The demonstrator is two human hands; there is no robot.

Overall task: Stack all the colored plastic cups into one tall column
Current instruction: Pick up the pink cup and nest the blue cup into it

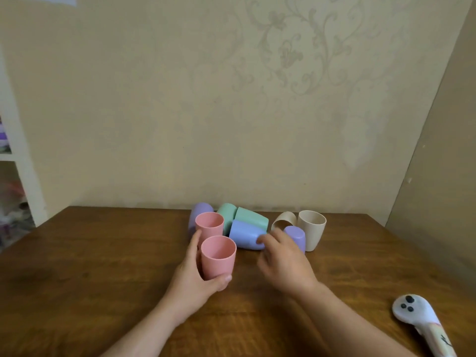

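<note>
Left hand (pixel 192 275) is wrapped around an upright pink cup (pixel 218 256) at frame center; blurred right hand (pixel 283 256), fingers spread, holds nothing; no readable writing.

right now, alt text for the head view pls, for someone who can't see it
A left hand grips an upright pink cup on a wooden table, while the open right hand reaches toward a tipped blue cup. Behind lie and stand more cups, pink, green, purple and beige, none stacked yet.
</note>
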